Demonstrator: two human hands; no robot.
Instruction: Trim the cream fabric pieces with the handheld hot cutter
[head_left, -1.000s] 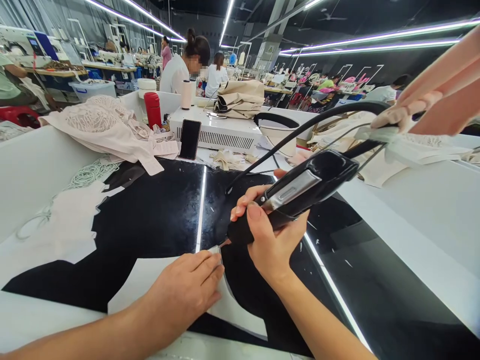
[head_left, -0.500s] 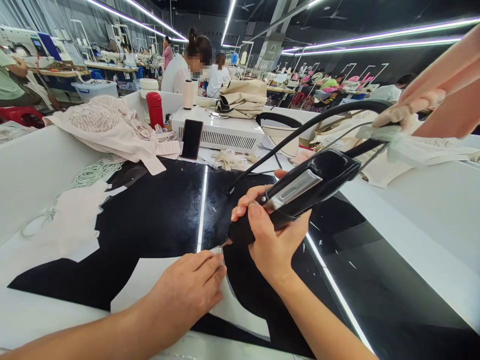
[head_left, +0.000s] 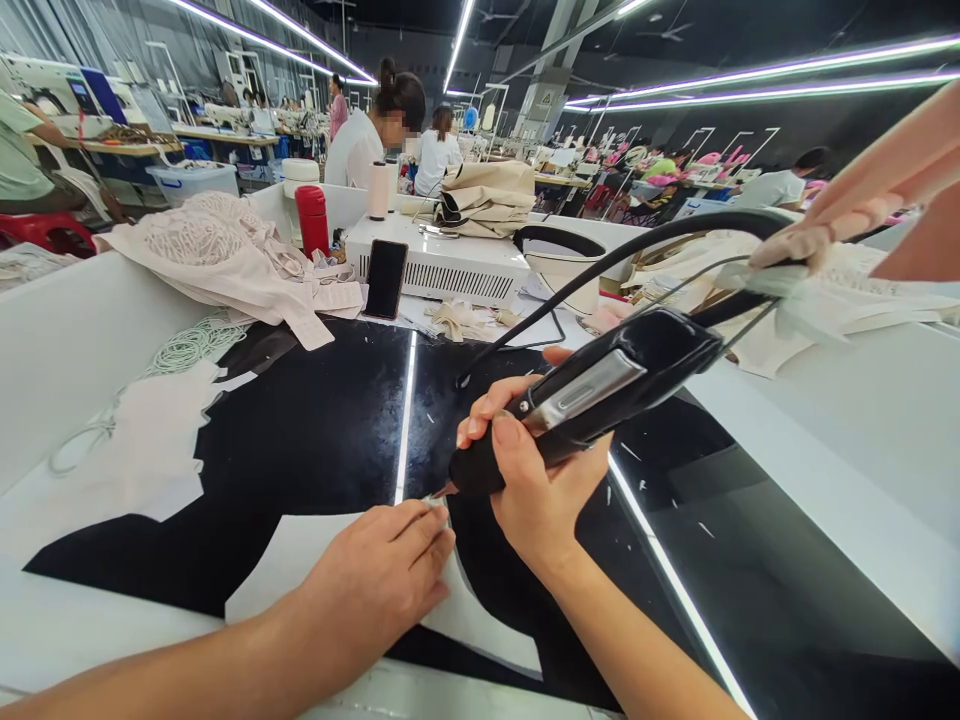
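Note:
In my right hand (head_left: pixel 540 485) is a thick black corded hand tool (head_left: pixel 600 385) with a metal plate on its side. It slants down to the left, and its thin copper-coloured tip (head_left: pixel 445 491) sits at the fingertips of my left hand. My left hand (head_left: pixel 386 565), fingers together, pinches the upper edge of a white fabric piece (head_left: pixel 487 625) and rests over its middle. That piece lies flat with curved edges on a glossy black board (head_left: pixel 315 430). The pinched edge is mostly hidden under my fingers.
A black cable (head_left: pixel 645 235) arches from the tool's rear. Beige lace garments (head_left: pixel 195 245), green cord (head_left: pixel 191 345) and pale fabric (head_left: pixel 154 450) lie left. Behind are a phone (head_left: pixel 386 280), red bottle (head_left: pixel 312 220), thread cone (head_left: pixel 379 190) and white vented box (head_left: pixel 450 275). People sit beyond.
The tool and my right hand have shifted slightly left and down. My left hand stays pinched on the fabric, and the whole view has moved a little.

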